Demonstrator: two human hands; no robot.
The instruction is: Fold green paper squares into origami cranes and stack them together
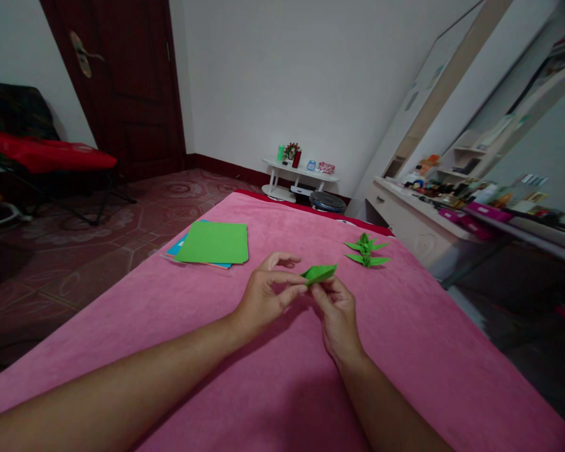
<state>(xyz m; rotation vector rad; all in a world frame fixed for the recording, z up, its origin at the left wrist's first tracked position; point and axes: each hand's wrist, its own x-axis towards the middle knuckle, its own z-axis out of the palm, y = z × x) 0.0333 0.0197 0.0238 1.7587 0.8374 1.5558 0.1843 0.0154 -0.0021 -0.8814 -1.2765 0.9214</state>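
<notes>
A small piece of folded green paper is held up over the pink cloth. My left hand pinches its left end between thumb and forefinger, with the other fingers loosely curled. At its lower right edge, my right hand grips it with the thumb in front and fingers behind. Two folded green paper figures with pointed ends lie one behind the other to the right. Left of my hands rests a stack of square paper sheets, green on top, with blue and other colours showing beneath.
A white side table with small items stands by the far wall. Along the right runs a dresser crowded with bottles and boxes. On the left are a red folding chair and a dark door.
</notes>
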